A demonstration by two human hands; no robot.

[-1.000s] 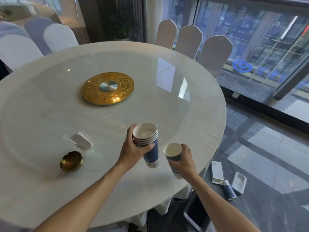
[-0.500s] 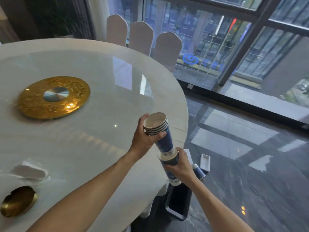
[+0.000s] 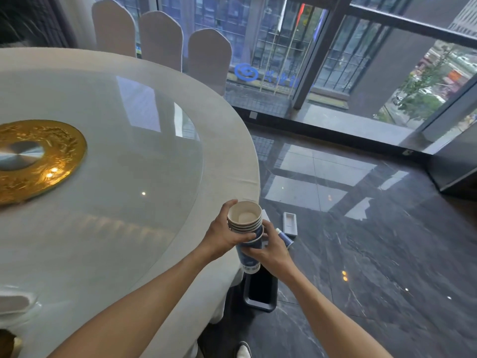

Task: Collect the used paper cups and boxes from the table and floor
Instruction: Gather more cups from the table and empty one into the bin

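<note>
A stack of several blue-and-white paper cups (image 3: 245, 219) hangs over the edge of the round table (image 3: 108, 228). My left hand (image 3: 227, 237) grips the upper cups from the left. My right hand (image 3: 271, 248) holds the bottom cup (image 3: 249, 262), into which the stack is pushed. On the dark floor just behind my hands lie a white box (image 3: 289, 224), a blue paper cup on its side (image 3: 285, 237), and the corner of another white box (image 3: 265, 215), partly hidden by the cups.
A dark bin (image 3: 260, 293) stands on the floor under my hands. The table carries a glass turntable with a gold centre disc (image 3: 38, 158). A white holder (image 3: 15, 302) and a brass ashtray (image 3: 7, 343) sit at the lower left. Three covered chairs (image 3: 160, 40) stand behind; windows are right.
The single cup in my right hand has slid up onto the bottom of the stack held by my left hand. The view has swung right, toward the floor.
</note>
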